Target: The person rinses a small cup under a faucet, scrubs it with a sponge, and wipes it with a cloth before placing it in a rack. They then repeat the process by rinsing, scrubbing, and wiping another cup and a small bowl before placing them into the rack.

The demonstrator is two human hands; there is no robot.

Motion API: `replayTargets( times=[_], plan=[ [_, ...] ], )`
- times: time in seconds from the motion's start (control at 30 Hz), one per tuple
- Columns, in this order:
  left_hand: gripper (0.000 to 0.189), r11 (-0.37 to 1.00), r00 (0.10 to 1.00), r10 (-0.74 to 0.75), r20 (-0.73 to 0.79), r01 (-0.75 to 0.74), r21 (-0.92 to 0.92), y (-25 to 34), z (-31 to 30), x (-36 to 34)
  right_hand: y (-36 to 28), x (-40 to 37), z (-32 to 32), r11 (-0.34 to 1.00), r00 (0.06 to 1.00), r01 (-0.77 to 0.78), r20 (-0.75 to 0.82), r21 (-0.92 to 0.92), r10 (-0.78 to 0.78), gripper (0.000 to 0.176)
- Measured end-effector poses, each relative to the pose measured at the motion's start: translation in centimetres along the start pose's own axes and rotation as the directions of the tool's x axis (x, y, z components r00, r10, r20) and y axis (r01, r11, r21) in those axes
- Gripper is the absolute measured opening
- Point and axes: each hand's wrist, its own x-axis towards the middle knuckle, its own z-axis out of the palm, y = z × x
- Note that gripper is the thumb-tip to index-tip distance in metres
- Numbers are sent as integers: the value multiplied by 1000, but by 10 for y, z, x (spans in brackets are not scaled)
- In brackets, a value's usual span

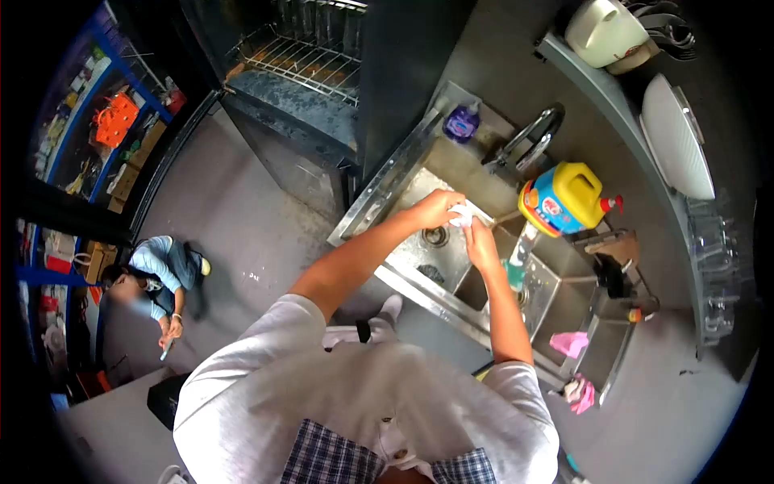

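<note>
Over the steel sink (393, 260), my left hand (436, 209) and my right hand (481, 243) meet with fingers closed around a small white cloth (460, 215). It looks bunched up, and much of it is hidden by the fingers. Below the hands, a round drain (435, 236) shows in the left basin. A dark scrap (430, 273) lies near it. Just right of my right hand, a green-and-white item (513, 273) is partly hidden by my forearm.
A yellow jug (562, 199) and a purple bottle (462, 123) stand behind the basins, near the curved faucet (528, 139). Pink cloths (569, 344) lie at right. A shelf (613, 113) holds dishes. A dark open cabinet (294, 129) stands left; a person (161, 270) crouches farther left.
</note>
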Motion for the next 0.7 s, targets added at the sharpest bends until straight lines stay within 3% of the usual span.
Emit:
replayTargets(
  times=[0.07, 0.17, 0.27, 0.3, 0.33, 0.37, 0.4, 0.43, 0.47, 0.5, 0.53, 0.63, 0.67, 0.7],
  plan=[
    [18, 981, 998, -59, 29, 63, -182, -1, -5, -17, -19, -8, 7, 998, 998, -66, 4, -8, 66, 29],
    [23, 964, 979, 203, -31, -194, 181, -6, -27, -40, -37, -13, 20, 974, 992, -122, -9, -193, 122, 31],
    [24, 968, 970, 104, -220, -48, 245, 21, -73, -80, -24, -24, 25, 985, 971, -168, -163, 48, 174, 32],
    [24, 961, 948, 92, -304, -4, 278, 24, -91, -92, -29, -28, 21, 867, 932, -307, -60, 392, 357, 30],
    [23, 908, 934, 111, -340, 44, 416, 25, -108, -105, -34, -32, 15, 566, 909, -353, 131, 745, 395, 29],
    [23, 832, 915, 144, -376, 94, 547, 26, -126, -114, -38, -31, 11, 137, 891, -373, 312, 918, 330, 27],
    [30, 789, 920, 86, -382, 171, 590, 17, -140, -120, -32, -30, 24, 101, 862, -380, 312, 920, 399, 25],
    [32, 751, 912, 146, -382, 150, 644, 17, -148, -122, 44, -36, 58, 430, 787, -581, 344, 691, 512, 28],
    [33, 712, 908, 193, -371, 130, 690, 18, -149, -124, 112, -50, 94, 852, 839, -512, 279, 114, 467, 29],
    [34, 674, 908, 229, -350, 111, 730, 19, -142, -133, 146, -73, 120, 827, 875, -200, 284, -526, 392, 31],
    [36, 697, 886, 192, -423, 180, 694, 29, -138, -136, 128, -70, 127, 858, 928, -292, 92, -422, 361, 31],
    [32, 745, 782, 35, -622, 394, 538, 4, -140, -138, 106, -51, 110, 955, 979, -170, 68, -241, 191, 32],
    [32, 809, 773, 65, -631, 330, 487, -30, -143, -135, 100, -50, 85, 827, 901, -431, 219, 361, 374, 35],
    [32, 811, 733, -47, -679, 425, 402, -18, -139, -135, 97, -42, 73, 733, 863, -505, 285, 456, 417, 36]
  ],
)
